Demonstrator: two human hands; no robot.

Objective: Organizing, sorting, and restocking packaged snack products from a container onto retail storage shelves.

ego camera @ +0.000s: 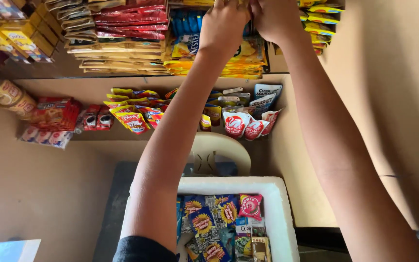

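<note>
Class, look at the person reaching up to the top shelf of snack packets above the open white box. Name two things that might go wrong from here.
1. Both hands, left hand and right hand, work among the stacked yellow packets at the shelf edge; a nudge might tip some down.
2. The white foam box sits open directly below, so falling packets may land on the sachets inside it, or hit the plastic chair.

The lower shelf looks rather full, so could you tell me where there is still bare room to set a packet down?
On the lower shelf, a bare strip runs along the front edge below the small red packets. The stretch from the yellow pouches to the red-and-white pouches is crowded. The white foam box is packed with packets. Both hands, left hand and right hand, work among the top-shelf packets.
</note>
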